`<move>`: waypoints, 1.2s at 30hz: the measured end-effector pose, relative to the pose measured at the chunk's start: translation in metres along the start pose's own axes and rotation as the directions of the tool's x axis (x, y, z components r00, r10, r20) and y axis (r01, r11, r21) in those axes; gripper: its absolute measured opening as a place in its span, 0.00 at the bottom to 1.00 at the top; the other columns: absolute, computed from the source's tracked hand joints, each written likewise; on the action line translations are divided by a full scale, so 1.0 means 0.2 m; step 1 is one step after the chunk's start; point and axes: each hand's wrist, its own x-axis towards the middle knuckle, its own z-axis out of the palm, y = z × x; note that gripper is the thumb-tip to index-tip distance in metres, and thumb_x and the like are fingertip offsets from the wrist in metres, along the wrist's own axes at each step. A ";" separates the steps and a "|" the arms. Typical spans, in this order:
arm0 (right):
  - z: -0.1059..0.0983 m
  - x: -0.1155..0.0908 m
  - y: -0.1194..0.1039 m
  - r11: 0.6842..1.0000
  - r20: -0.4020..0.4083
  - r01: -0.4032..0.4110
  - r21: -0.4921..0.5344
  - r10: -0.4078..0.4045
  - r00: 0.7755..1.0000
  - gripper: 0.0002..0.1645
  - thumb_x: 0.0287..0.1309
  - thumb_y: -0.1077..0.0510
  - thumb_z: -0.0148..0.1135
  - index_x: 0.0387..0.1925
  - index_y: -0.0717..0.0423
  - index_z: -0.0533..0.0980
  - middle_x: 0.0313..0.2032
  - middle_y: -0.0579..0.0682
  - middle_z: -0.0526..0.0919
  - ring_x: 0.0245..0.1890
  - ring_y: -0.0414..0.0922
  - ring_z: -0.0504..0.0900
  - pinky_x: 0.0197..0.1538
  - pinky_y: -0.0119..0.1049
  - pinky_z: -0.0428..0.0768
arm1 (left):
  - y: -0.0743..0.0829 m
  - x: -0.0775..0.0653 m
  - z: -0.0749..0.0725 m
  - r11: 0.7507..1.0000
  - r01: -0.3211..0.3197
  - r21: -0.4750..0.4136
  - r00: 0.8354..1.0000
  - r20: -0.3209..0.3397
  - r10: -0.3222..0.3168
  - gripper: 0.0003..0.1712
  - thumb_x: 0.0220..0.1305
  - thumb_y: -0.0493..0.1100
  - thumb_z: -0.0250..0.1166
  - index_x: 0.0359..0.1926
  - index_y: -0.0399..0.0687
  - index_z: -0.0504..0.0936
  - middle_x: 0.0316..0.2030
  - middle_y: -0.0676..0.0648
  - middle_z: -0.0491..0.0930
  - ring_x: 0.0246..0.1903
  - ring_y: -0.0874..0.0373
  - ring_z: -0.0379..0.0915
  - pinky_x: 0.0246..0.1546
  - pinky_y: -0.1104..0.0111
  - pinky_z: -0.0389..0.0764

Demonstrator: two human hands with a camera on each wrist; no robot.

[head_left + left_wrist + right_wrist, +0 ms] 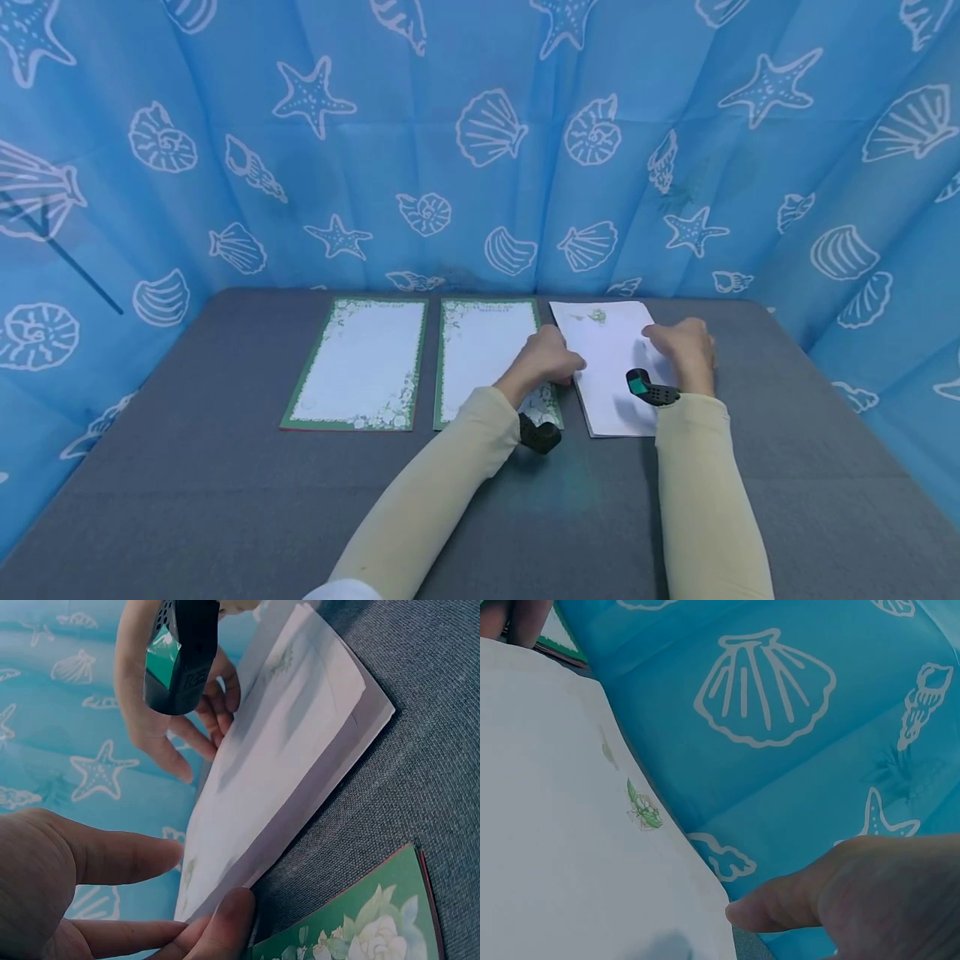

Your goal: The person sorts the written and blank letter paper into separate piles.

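A stack of white paper sheets (611,367) with a small green plant print lies at the right of the table. At its left edge is my left hand (543,360), with fingertips (234,907) against the sheets' sides. My right hand (688,350) is at the opposite edge, its thumb (757,911) touching or very close to the paper. In the left wrist view, the right hand's other fingers are loosely bent along the far side. Neither hand visibly pinches the stack. The left forearm passes over part of the middle green-bordered sheet (480,358).
Another green-bordered floral sheet (360,362) lies farther left, in line with the middle one. All rest on a dark grey cloth-covered table (225,517). Behind and beside it hangs a blue curtain (420,167) printed with white shells and starfish.
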 end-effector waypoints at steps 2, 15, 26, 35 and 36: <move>0.00 0.00 0.00 1.000 -0.001 0.002 -0.005 -0.002 1.000 0.45 0.67 0.48 0.57 0.71 0.76 0.57 0.69 0.73 0.61 0.68 0.68 0.59 0.70 0.63 0.56 | 0.00 0.00 0.01 1.000 0.008 -0.004 1.000 0.002 -0.008 0.16 0.63 0.40 0.69 0.22 0.43 0.73 0.18 0.47 0.78 0.21 0.55 0.79 0.25 0.68 0.74; 0.00 -0.01 0.01 1.000 -0.023 -0.015 0.008 0.016 1.000 0.44 0.68 0.48 0.57 0.71 0.75 0.57 0.69 0.73 0.61 0.69 0.69 0.59 0.71 0.63 0.55 | 0.01 0.01 0.02 1.000 -0.014 0.013 1.000 -0.012 0.015 0.17 0.61 0.37 0.68 0.21 0.43 0.69 0.15 0.49 0.70 0.13 0.59 0.67 0.22 0.69 0.68; 0.00 0.00 0.02 0.999 -0.033 -0.016 0.039 0.017 0.999 0.45 0.67 0.48 0.56 0.72 0.75 0.57 0.69 0.73 0.61 0.67 0.67 0.62 0.68 0.62 0.64 | 0.05 -0.01 0.04 0.987 -0.063 0.151 0.997 -0.033 0.068 0.29 0.57 0.35 0.64 0.15 0.53 0.51 0.13 0.56 0.44 0.13 0.62 0.39 0.14 0.69 0.53; 0.01 0.01 0.02 0.999 -0.033 -0.019 0.039 0.020 0.999 0.44 0.68 0.48 0.56 0.72 0.74 0.57 0.69 0.72 0.61 0.67 0.67 0.62 0.68 0.61 0.64 | 0.06 -0.05 0.04 0.987 -0.057 0.148 0.996 -0.060 0.067 0.28 0.57 0.37 0.67 0.15 0.51 0.55 0.13 0.55 0.48 0.13 0.61 0.45 0.14 0.69 0.55; 0.01 0.01 0.02 0.999 -0.034 -0.018 0.037 0.019 0.999 0.44 0.68 0.48 0.56 0.72 0.74 0.57 0.69 0.72 0.61 0.67 0.67 0.62 0.68 0.61 0.64 | 0.06 -0.05 0.04 0.987 -0.060 0.149 0.996 -0.062 0.070 0.28 0.57 0.38 0.67 0.15 0.51 0.55 0.13 0.55 0.48 0.13 0.61 0.45 0.14 0.69 0.56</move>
